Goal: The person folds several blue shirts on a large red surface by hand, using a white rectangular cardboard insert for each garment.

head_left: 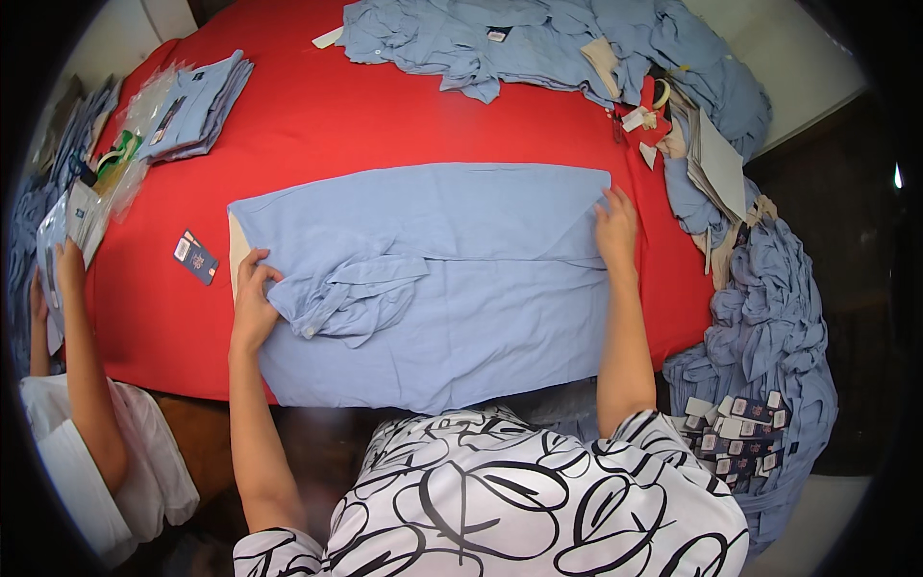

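Note:
A light blue shirt point(461, 288) lies spread flat, back up, on a red table point(336, 125). My left hand point(252, 298) presses on the shirt's left side, its fingers on a bunched sleeve point(346, 293) folded across the back. My right hand point(615, 226) grips the shirt's right edge near the top corner. A beige card edge point(236, 252) shows under the shirt at the left.
A stack of folded blue shirts point(197, 108) sits at the back left beside clear plastic bags point(106, 183). A small dark tag point(195, 256) lies left of the shirt. Loose blue shirts point(538, 38) pile at the back and right point(769, 317). Another person's arm point(82, 356) works at the left.

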Demonstrator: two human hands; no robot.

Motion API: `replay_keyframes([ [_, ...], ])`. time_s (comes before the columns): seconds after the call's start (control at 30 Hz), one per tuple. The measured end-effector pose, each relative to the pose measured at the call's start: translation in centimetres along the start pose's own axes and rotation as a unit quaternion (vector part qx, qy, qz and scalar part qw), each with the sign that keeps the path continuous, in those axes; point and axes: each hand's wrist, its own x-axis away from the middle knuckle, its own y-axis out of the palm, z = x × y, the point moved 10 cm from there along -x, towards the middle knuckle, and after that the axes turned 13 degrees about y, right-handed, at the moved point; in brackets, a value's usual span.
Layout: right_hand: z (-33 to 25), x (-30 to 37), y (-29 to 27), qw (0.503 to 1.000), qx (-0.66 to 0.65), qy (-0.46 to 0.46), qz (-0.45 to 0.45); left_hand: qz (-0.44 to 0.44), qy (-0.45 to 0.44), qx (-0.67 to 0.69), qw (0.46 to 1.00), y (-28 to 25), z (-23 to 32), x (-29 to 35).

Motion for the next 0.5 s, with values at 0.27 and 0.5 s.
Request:
replay_keyframes([
  [0.27, -0.2, -4.2, 7.0, 0.981, 0.172, 0.002, -0.092, -0.005, 0.021, -0.038, 0.999, -0.1, 0.2, 0.1],
  [0.5, 3.2, -3.3, 1.0, 0.997, 0.028, 0.071, -0.032, 0.016, 0.013, -0.024, 0.999, -0.7, 0.1, 0.9],
])
